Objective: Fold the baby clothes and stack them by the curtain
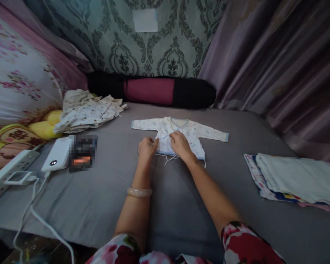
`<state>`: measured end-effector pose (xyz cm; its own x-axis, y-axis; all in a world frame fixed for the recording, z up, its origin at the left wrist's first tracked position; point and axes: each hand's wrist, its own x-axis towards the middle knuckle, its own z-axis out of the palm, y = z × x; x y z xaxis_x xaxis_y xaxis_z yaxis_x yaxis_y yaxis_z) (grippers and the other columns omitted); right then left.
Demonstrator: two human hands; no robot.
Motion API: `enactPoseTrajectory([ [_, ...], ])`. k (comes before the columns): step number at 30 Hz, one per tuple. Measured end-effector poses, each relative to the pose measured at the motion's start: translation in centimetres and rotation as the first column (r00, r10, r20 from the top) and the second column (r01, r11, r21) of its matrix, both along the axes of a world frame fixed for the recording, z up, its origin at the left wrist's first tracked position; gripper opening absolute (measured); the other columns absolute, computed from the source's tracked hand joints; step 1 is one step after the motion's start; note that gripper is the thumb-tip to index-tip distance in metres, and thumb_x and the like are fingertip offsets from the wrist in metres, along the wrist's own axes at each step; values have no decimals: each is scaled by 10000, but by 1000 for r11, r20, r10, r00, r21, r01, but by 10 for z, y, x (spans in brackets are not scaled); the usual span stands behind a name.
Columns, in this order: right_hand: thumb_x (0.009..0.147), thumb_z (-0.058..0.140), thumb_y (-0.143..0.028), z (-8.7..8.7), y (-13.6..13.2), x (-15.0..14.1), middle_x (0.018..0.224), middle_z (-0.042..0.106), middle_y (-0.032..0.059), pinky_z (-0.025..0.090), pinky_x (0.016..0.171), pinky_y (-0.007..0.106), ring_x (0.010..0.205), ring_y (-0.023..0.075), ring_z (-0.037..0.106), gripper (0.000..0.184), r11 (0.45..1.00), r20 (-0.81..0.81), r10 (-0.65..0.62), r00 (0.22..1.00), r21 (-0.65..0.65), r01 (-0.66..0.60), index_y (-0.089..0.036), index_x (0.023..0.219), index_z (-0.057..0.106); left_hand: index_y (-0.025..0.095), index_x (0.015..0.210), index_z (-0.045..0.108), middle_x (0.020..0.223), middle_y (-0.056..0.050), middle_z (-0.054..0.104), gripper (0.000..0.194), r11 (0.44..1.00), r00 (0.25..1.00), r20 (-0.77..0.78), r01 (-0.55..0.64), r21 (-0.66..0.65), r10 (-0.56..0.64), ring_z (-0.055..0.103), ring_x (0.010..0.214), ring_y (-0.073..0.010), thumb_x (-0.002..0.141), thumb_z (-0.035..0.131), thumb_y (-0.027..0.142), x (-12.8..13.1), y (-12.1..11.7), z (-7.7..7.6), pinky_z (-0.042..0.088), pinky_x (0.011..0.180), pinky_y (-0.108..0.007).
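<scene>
A small white baby shirt [194,141] with light blue trim and a faint blue print lies spread on the grey bedsheet, sleeves out to both sides. Thin white ties hang loose from its lower hem. My left hand [147,147] is closed at the shirt's left side edge, thumb and finger pinching the cloth there. On the middle of the shirt front, my right hand [183,146] has its fingers bent together on the fabric. Its fingertips are partly hidden, and the hand covers part of the lower front.
Folded clothes [299,178] are stacked at the right. Crumpled clothes [90,110] lie at the back left, near a power bank [56,154], a blurred-out dark item [83,153] and a power strip [9,172] with white cables. A black and maroon bolster [150,91] lines the wall.
</scene>
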<state>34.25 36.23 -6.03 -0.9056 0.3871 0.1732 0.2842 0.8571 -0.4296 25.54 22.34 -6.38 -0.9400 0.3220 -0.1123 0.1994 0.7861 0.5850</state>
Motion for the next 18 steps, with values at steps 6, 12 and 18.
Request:
enactPoseTrajectory([
  [6, 1007, 282, -410, -17, -29, -9, 1586, 232, 124, 93, 1174, 482, 1470, 265, 138, 570, 980, 242, 138, 961, 107, -168, -120, 1495, 327, 188, 945, 665, 970, -115, 726, 225, 999, 997, 58, 49, -8, -49, 668, 939, -235, 801, 602, 350, 0, -2, 3, 474, 763, -297],
  [12, 1000, 232, -498, -19, -28, -10, 1611, 135, 108, 67, 1168, 515, 1477, 301, 79, 608, 977, 341, 136, 930, 107, -182, -207, 1535, 250, 192, 907, 685, 923, -89, 731, 183, 998, 995, 83, 48, -30, -45, 670, 889, -210, 774, 582, 264, -3, -4, 3, 466, 727, -270],
  [18, 999, 235, -503, -15, -30, -9, 1612, 124, 112, 63, 1166, 523, 1477, 307, 70, 604, 977, 359, 144, 922, 98, -191, -222, 1533, 255, 186, 843, 689, 887, -105, 728, 169, 997, 996, 79, 33, -66, -28, 666, 872, -226, 774, 587, 302, -5, -8, 2, 467, 707, -279],
])
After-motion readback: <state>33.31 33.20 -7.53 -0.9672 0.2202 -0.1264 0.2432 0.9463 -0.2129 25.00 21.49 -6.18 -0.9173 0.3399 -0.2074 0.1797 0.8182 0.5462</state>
